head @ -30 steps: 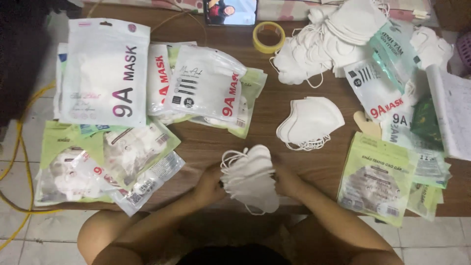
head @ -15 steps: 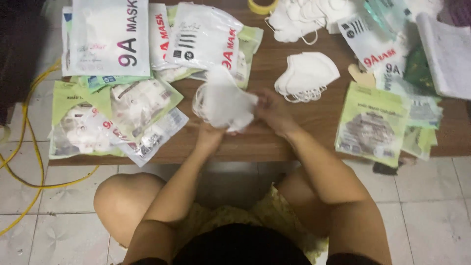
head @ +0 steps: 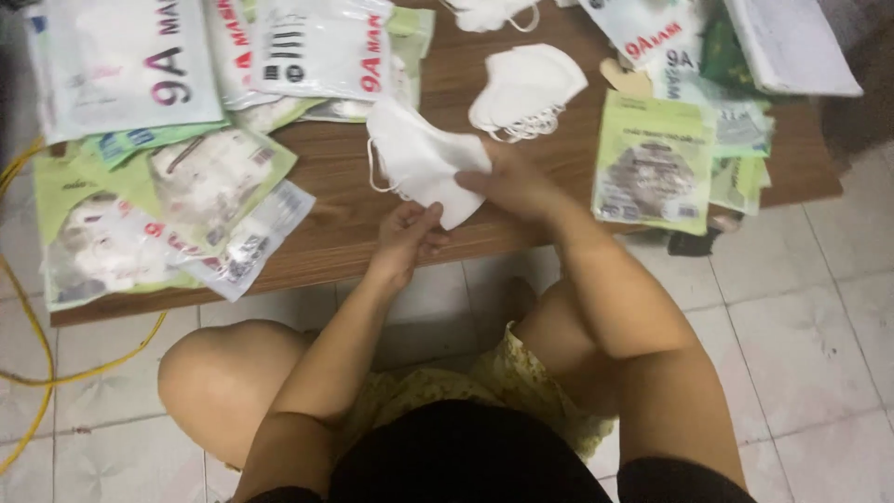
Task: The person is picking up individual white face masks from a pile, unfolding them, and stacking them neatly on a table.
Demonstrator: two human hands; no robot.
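Observation:
Both my hands hold a stack of white face masks [head: 414, 158] just above the near edge of the low wooden table [head: 354, 210]. My left hand [head: 407, 237] pinches the stack's lower corner from below. My right hand [head: 512, 182] grips its right side. Ear loops hang off the left of the stack. A second small pile of white masks [head: 526, 91] lies on the table just beyond my right hand.
Sealed mask packets [head: 168, 200] in clear and green wrappers overlap on the table's left. More white printed packets [head: 307, 47] lie at the back. Green packets [head: 652, 163] sit at the right edge. A yellow cable [head: 37, 373] runs over the tiled floor at left.
The view has tilted down, showing more of my knees and floor. The mask stack rose from the table into my hands and shifted toward the table's near edge.

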